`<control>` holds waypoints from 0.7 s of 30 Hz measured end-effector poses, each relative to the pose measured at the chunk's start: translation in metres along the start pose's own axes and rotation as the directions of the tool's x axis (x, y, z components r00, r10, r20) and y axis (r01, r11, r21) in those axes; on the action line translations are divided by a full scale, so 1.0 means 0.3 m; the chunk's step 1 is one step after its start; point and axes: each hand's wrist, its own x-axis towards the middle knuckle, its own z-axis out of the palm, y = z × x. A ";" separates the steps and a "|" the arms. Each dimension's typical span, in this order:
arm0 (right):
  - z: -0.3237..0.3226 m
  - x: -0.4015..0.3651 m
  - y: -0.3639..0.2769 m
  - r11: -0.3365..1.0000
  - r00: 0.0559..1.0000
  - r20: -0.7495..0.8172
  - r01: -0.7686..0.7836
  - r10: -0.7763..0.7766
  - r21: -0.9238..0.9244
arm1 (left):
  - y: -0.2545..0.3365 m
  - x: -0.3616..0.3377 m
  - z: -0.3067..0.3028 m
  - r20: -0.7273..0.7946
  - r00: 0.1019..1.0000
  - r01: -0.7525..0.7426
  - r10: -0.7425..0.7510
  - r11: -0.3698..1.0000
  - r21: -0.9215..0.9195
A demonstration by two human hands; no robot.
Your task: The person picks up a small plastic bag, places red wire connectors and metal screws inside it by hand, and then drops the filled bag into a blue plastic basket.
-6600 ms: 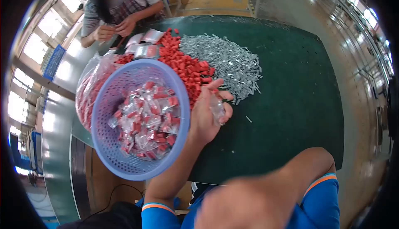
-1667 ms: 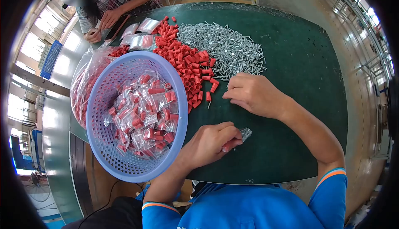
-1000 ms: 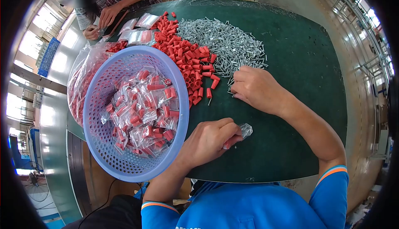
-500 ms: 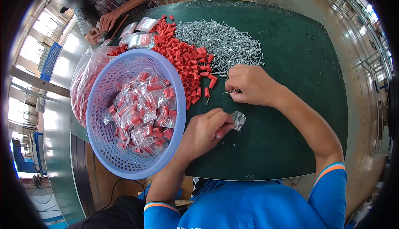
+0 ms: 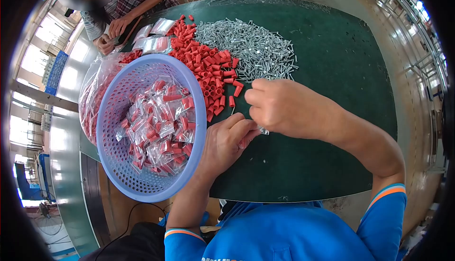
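My left hand point(image 5: 222, 145) is closed on a small clear plastic bag point(image 5: 264, 131), whose edge shows past the fingertips. A bit of red shows at those fingers. Just above the bag, my right hand point(image 5: 284, 107) has its fingers curled together, hiding the screws it held half a second ago. Left of my hands, a pile of red ridged caps point(image 5: 208, 73) lies on the green table point(image 5: 336, 71). Behind them is a heap of silver screws point(image 5: 251, 47). One screw point(image 5: 232, 110) sticks out of a cap point(image 5: 232, 101) near my left hand.
A lavender perforated basket point(image 5: 201, 119), full of small bags point(image 5: 161, 123) with red caps, stands close to my left arm. Behind it are a large clear bag point(image 5: 92, 92) of red caps and stacked flat plastic bags point(image 5: 156, 44). Another person's hands point(image 5: 113, 33) work at the far left.
My right hand has moved down and toward me, from beside the screw heap to over the bag in my left hand. The screws between its fingers are now out of sight.
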 end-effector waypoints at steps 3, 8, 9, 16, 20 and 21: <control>-0.037 0.035 -0.013 0.996 0.997 0.076 -0.005 0.012 -0.089 | -0.001 0.003 0.008 -0.071 0.997 -0.022 0.017 0.998 -0.063; -0.025 0.051 -0.019 0.982 0.994 0.088 0.073 -0.059 -0.175 | -0.006 -0.001 -0.001 -0.077 0.997 -0.006 0.000 0.997 -0.080; -0.017 0.051 -0.022 0.968 0.991 0.068 0.128 -0.116 -0.216 | -0.003 -0.001 -0.005 -0.087 0.996 0.003 -0.010 0.997 -0.080; -0.010 0.048 0.000 0.981 0.985 0.001 0.169 -0.170 -0.096 | 0.005 0.002 -0.009 -0.079 0.996 0.029 -0.037 0.995 -0.100; -0.029 0.043 -0.014 0.969 0.984 0.076 0.171 -0.159 -0.181 | 0.008 0.003 -0.012 -0.073 0.997 0.028 -0.033 0.997 -0.070; -0.032 0.042 -0.015 0.956 0.978 0.109 0.199 -0.178 -0.217 | 0.009 0.005 -0.012 -0.079 0.996 0.024 -0.029 0.998 -0.066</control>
